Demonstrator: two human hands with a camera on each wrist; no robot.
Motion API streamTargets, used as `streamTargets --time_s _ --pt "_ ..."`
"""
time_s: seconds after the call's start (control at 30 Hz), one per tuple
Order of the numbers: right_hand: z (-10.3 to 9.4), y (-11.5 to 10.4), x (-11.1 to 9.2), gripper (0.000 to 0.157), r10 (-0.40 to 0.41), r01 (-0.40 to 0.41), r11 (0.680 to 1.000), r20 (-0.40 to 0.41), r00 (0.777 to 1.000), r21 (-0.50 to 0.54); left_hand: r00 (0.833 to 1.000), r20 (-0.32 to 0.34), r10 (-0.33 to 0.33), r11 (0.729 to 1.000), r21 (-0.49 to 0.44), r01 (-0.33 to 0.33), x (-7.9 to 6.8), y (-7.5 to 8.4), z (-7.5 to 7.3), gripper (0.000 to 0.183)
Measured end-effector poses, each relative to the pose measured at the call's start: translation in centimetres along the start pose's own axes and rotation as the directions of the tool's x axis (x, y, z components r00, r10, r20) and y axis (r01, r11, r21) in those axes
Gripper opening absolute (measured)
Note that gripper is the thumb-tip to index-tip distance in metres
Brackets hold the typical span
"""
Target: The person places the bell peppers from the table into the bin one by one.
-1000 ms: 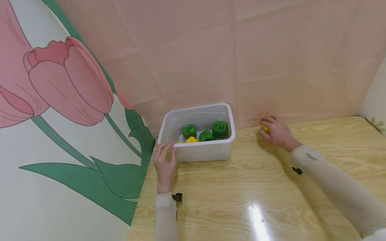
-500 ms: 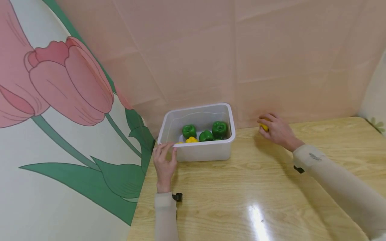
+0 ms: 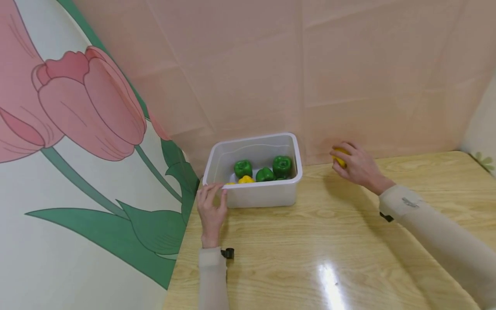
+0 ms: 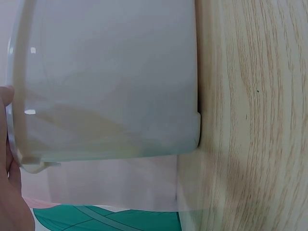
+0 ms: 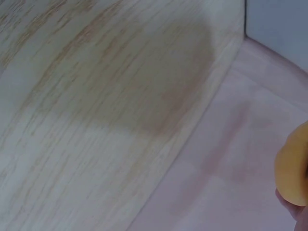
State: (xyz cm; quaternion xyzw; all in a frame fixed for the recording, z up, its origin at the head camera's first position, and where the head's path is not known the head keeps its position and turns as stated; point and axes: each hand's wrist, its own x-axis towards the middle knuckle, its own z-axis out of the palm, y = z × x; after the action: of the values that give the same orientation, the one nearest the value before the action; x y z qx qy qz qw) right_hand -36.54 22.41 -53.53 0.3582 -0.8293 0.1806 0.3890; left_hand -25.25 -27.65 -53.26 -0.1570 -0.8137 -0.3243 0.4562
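Note:
My left hand [image 3: 211,211] holds the near left corner of a light grey plastic bin [image 3: 263,196], its fingers over the rim. In the left wrist view, those fingers [image 4: 10,178] show along the bin's edge. Inside the bin lie several green bell peppers [image 3: 282,166] and yellow bell peppers [image 3: 246,179], partly hidden by the front wall. To the right, near the back of the table, my right hand [image 3: 360,168] grips a yellow bell pepper [image 3: 340,162] above its shadow. Only part of that pepper [image 5: 290,168] enters the right wrist view.
The wood-grain table [image 3: 294,245] runs back to a pinkish sheet [image 3: 372,86] hanging behind the bin. On the left, a wall painted with tulips [image 3: 97,99] stands close beside the bin. Another pale wall [image 3: 482,125] borders the table's right end.
My right hand has risen slightly with the yellow bell pepper, more of which shows now between the fingers. The left hand and the bin have stayed in place.

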Motion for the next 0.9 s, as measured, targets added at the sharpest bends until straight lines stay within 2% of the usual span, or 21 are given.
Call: streamTargets --time_s 0.37,0.57,0.9 --pt "-1.0 -0.6 0.9 0.034 0.003 -0.002 1.0 -0.044 0.999 0.027 1.0 -0.011 0.012 1.0 -0.009 -0.012 0.1 0.0 0.0 0.017" --pt "-1.4 -0.8 1.2 0.036 -0.002 0.002 1.0 -0.037 0.999 0.021 1.0 -0.008 0.005 1.0 -0.009 -0.005 0.1 0.1 0.0 0.017" --pt "-2.2 -2.0 2.5 0.035 0.022 -0.015 0.998 -0.107 0.994 0.067 1.0 -0.01 0.001 1.0 -0.01 -0.001 0.1 0.1 0.0 0.017"
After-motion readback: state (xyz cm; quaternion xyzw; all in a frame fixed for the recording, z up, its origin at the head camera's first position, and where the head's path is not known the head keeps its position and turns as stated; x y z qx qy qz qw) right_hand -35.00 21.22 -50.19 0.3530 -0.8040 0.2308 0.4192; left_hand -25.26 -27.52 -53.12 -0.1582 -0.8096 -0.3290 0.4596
